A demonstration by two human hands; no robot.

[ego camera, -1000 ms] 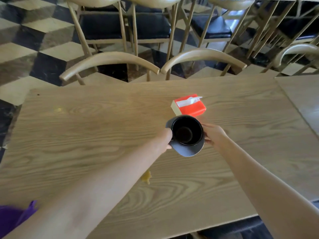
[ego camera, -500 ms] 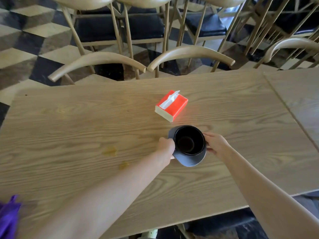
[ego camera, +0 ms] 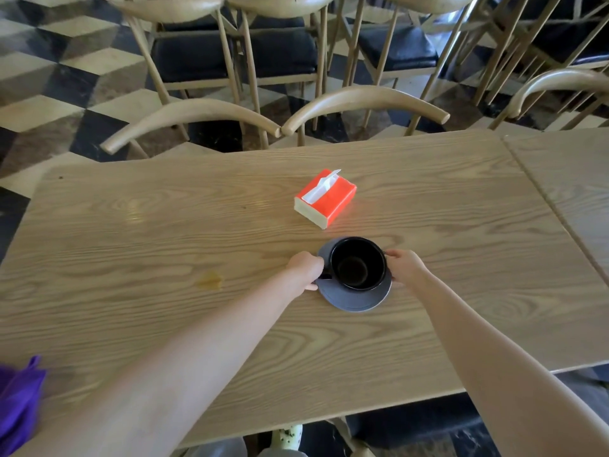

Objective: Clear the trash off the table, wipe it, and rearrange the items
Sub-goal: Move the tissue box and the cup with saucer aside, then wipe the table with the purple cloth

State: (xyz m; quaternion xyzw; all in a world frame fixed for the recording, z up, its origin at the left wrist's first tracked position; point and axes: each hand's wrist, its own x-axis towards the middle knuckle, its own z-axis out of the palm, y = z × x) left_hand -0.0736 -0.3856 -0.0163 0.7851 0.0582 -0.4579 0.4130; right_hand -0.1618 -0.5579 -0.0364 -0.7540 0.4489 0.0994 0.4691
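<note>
Cup [ego camera: 358, 263] and saucer [ego camera: 354, 296] sit as one stack between both hands, near table centre, a bit toward the near edge. Left hand [ego camera: 304, 270] clasps the saucer's left rim, knuckles up, right by the cup's handle [ego camera: 324, 275], which points at that hand. Right hand [ego camera: 403, 267] pinches the opposite rim, fingertips [ego camera: 389, 253] touching the cup's right wall. So: both hands closed on the saucer, symmetric two-sided hold, neither nearer than the other.

Can't tell if the saucer is resting on the table [ego camera: 461, 225] or just lifted off it; no clear gap visible.

Both forearms reach out long and nearly straight from the near edge, converging on the stack. Cup looks empty, upright, dark inside.

Outward: orange tissue box [ego camera: 324, 197] lies just beyond the cup, long axis diagonal, well clear of either hand. Yellowish spill stain [ego camera: 209, 280] is left of the left forearm, unwiped. Purple cloth or bag [ego camera: 18, 407] at the near-left corner.

Judgement: rearranging step; any push forward meets the tissue box first.
</note>
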